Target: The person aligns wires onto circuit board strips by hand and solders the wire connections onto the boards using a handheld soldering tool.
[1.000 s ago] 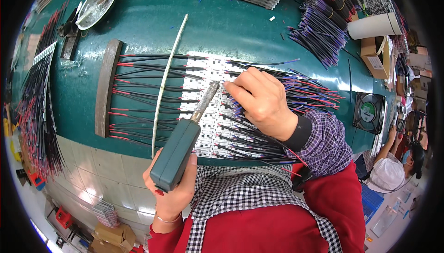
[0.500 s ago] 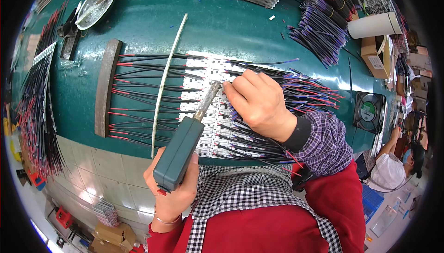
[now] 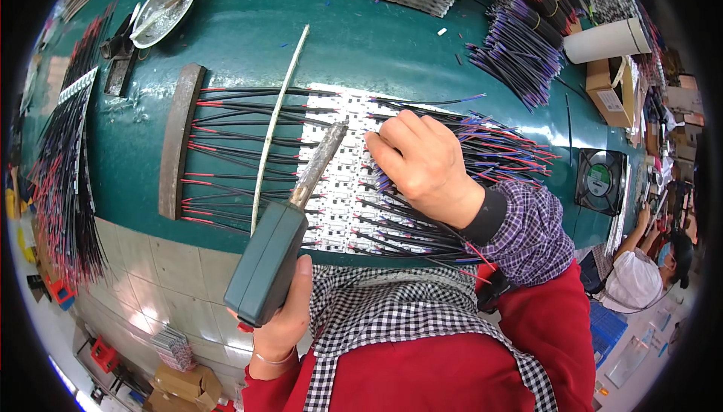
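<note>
Clasping the green handle of a soldering iron (image 3: 267, 261) in the left hand (image 3: 290, 310), with fingers closed around it. Slanting the metal shaft away from that grip, forward and to the right, probably to leave the palm well clear of any heat. Ending in a tip over the sheet of white circuit boards (image 3: 339, 209), ahead of the left grip and just left of the right fingertips; impossible to tell whether touching or slightly above.

Bending the right hand (image 3: 422, 163) over the sheet's right part, with thumb and forefinger drawn close, seemingly for fine control. Cannot tell about any wire between them. Reaching across black wires (image 3: 512, 144) fanned out to the right of that grip, perhaps to allow access to single ones.

Ahead and left of the iron grip, laid under a thin pale rod (image 3: 280, 96) and up to a curved grey bar (image 3: 181, 144), with more wires (image 3: 241, 91) between bar and boards, likely for holding flat and in line.
</note>
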Demonstrator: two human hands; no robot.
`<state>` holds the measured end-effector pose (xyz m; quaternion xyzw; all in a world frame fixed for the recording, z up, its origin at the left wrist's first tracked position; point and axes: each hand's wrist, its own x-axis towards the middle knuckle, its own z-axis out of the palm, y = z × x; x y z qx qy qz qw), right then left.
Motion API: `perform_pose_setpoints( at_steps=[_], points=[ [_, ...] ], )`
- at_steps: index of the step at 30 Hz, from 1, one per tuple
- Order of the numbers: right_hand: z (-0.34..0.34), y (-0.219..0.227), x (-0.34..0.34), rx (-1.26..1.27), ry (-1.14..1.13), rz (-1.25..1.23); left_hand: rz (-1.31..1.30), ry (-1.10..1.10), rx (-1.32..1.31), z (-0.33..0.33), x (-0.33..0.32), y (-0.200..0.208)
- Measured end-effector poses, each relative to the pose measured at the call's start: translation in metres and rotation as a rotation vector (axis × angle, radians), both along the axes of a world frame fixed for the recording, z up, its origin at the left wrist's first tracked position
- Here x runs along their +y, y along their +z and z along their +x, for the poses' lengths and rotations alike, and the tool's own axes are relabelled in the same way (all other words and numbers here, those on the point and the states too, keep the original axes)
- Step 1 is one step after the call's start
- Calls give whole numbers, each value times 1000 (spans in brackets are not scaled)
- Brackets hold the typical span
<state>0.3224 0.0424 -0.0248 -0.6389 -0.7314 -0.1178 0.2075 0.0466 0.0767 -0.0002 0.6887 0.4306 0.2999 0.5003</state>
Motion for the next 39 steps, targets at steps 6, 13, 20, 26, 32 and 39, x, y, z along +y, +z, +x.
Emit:
perform_pose_setpoints(
  at_steps=[6,13,20,26,32,39],
  points=[
    [9,39,-11,370,84,42,38,18,33,-4,4,-3],
    [-2,38,-6,320,-28,-152,34,85,-6,-6,8,-4],
    [-5,4,-11,265,-68,-140,-17,74,-10,-12,4,-8],
    [-8,1,-11,192,-51,-89,11,38,41,-13,1,-13],
    [-16,6,-19,71,-12,-180,-4,36,20,-13,1,-13],
    [-10,2,-17,145,8,-78,-8,34,44,-14,0,-13]
  ],
)
